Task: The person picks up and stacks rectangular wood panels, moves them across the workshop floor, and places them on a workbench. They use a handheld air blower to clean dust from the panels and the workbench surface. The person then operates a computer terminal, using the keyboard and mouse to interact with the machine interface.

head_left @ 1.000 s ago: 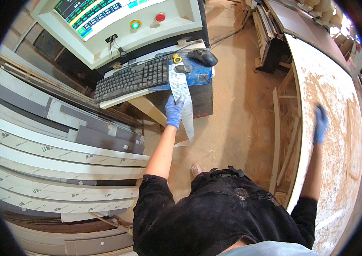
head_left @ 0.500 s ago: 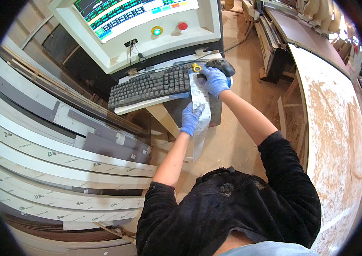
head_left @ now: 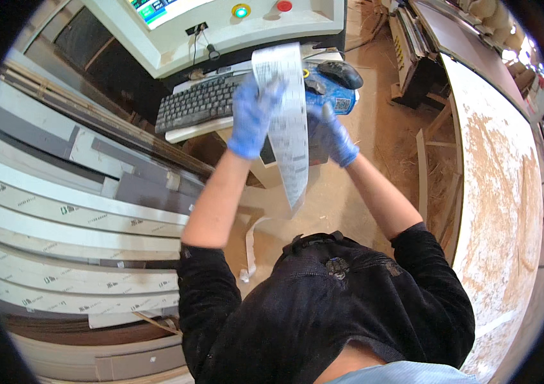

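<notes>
A long white strip of printed paper labels hangs upright in front of me, its lower end folded to a point above the floor. My left hand, in a blue glove, pinches the strip's left side, with the thumb lying over the print. My right hand, gloved too, is at the strip's right edge with its thumb raised. Its fingers are shadowed and partly behind the paper, so its grip is unclear. Behind the strip lie a black keyboard and a black mouse on a blue pad.
A machine console with a screen, a lit button and a red button stands ahead. Long boards are stacked at left. At right is a dusty white panel. A loose paper strip lies on the floor.
Both hands have shifted: the left has lifted the label strip up in front of the keyboard, and the right has drawn back from beside the mouse. The view has tilted downward.
</notes>
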The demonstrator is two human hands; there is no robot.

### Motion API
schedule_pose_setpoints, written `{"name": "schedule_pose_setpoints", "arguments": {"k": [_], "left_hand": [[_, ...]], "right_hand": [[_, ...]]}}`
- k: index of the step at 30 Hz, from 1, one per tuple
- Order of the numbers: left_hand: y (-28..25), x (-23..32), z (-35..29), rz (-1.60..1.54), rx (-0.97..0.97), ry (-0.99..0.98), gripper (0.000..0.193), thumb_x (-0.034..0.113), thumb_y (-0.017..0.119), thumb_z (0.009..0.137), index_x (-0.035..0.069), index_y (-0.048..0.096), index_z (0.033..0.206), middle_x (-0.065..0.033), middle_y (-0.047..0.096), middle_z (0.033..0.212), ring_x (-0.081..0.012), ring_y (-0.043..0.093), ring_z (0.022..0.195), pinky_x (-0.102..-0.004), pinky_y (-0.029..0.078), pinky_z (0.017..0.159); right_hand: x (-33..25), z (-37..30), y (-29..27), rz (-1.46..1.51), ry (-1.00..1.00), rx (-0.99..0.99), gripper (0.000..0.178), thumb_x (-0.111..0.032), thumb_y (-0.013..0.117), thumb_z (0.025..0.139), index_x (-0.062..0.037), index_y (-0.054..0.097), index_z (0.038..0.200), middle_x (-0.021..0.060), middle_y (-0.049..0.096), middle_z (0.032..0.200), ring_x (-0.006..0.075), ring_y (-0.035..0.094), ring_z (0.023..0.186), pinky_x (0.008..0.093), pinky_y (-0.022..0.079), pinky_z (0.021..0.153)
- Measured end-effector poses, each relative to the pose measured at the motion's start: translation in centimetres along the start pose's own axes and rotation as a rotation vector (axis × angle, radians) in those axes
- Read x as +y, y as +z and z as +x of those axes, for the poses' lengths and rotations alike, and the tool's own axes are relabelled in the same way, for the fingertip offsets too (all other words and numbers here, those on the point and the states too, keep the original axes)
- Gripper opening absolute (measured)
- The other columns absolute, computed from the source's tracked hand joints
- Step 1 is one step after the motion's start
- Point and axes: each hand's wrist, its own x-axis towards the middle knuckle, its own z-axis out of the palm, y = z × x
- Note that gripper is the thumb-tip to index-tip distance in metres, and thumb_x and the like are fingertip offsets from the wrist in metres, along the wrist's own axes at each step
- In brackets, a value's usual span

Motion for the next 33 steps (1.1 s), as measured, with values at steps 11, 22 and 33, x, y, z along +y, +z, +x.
{"name": "schedule_pose_setpoints", "arguments": {"k": [11, 22, 33], "left_hand": [[-4.6, -3.8, 9.4, 0.261, 0.270, 0.054, 0.024, 0.016, 0.066, 0.085, 0.003, 0.065, 0.105, -0.0048, 0.068, 0.089, -0.0092, 0.061, 0.073, -0.0262, 0.051, 0.066], [-5.8, -5.8, 8.7, 0.344, 0.346, 0.007, 0.023, 0.016, 0.068, 0.084, 0.003, 0.065, 0.104, -0.0040, 0.068, 0.093, -0.0089, 0.060, 0.078, -0.0252, 0.049, 0.070], [-5.7, -6.3, 8.0, 0.270, 0.349, -0.006, 0.022, 0.015, 0.067, 0.086, 0.003, 0.065, 0.104, -0.0032, 0.067, 0.093, -0.0088, 0.060, 0.076, -0.0250, 0.049, 0.067]], "right_hand": [[5.0, -8.2, 0.0, -0.592, 0.203, 0.062, 0.038, -0.027, 0.063, 0.086, 0.0017, 0.059, 0.111, 0.0055, 0.062, 0.098, 0.0127, 0.055, 0.090, 0.0284, 0.045, 0.082], [5.3, -9.3, -1.6, -0.617, 0.214, 0.177, 0.029, -0.023, 0.063, 0.086, 0.0015, 0.062, 0.102, 0.0027, 0.063, 0.091, 0.0103, 0.054, 0.084, 0.0261, 0.044, 0.078], [5.3, -9.6, -2.1, -0.651, 0.225, 0.218, 0.027, -0.021, 0.062, 0.086, 0.0025, 0.063, 0.100, 0.0028, 0.063, 0.089, 0.0102, 0.053, 0.081, 0.0256, 0.044, 0.075]]}}
